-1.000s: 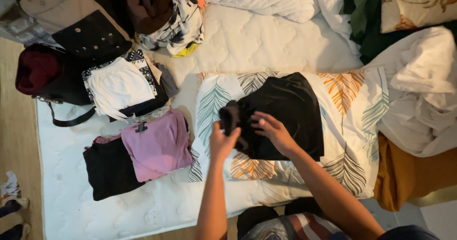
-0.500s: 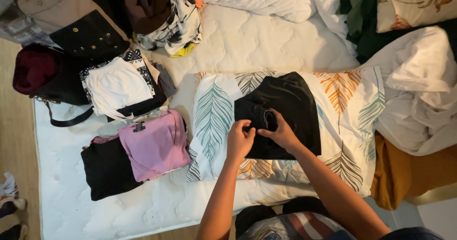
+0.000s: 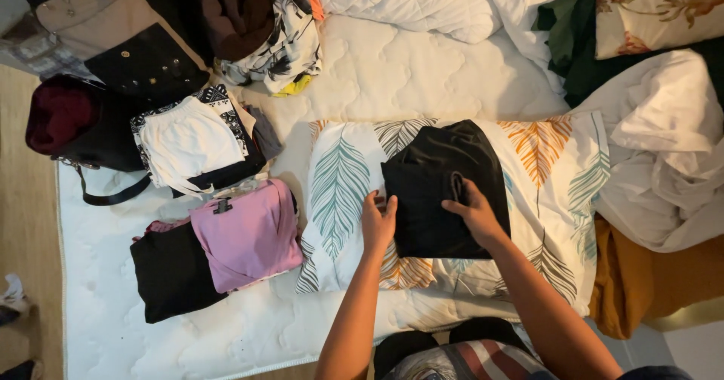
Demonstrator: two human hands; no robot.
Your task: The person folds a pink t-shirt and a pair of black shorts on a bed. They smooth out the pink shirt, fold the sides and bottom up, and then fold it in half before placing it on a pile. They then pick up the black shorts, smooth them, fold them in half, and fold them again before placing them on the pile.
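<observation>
A folded black garment (image 3: 441,176) lies on a white pillow with a leaf print (image 3: 343,191), in the middle of the mattress. My left hand (image 3: 377,222) rests flat at the garment's left edge, fingers together. My right hand (image 3: 475,212) presses down on the garment's lower middle, fingers spread over the cloth. Neither hand lifts it.
Left of the pillow are stacks of folded clothes: a pink top (image 3: 249,233) over a black one (image 3: 170,274), and a white piece (image 3: 188,142) above. A dark bag (image 3: 75,124) sits at far left. Crumpled white bedding (image 3: 664,154) and an ochre cloth (image 3: 648,282) lie right.
The garment's left part has been folded over, making it a narrower rectangle. My left hand let go of the raised fold and now lies flat at the edge; my right hand shifted right.
</observation>
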